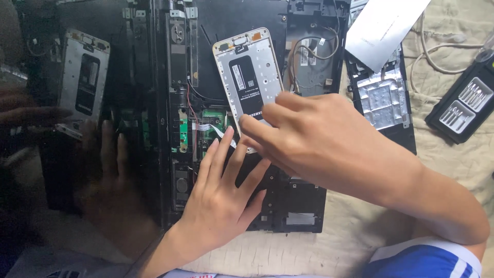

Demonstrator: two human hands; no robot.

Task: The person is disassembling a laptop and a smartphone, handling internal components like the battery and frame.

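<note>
A phone frame point(249, 72) with a gold rim and a silver inner plate lies tilted over an opened black laptop base point(177, 108). My right hand point(314, 139) comes in from the right and pinches the lower end of the phone frame between its fingers. My left hand point(221, 195) rests flat on the laptop base just below, fingers spread. Its fingertips reach the frame's bottom edge beside a small green circuit board point(213, 121). The frame's lower end is hidden by my right hand.
The laptop's dark glossy screen point(82, 154) at left mirrors the hand and phone frame. A black panel with silver foil point(383, 100) and a white sheet point(383, 25) lie at right. Further right are a white cable point(437, 51) and a screwdriver bit case point(463, 108) on beige cloth point(453, 164).
</note>
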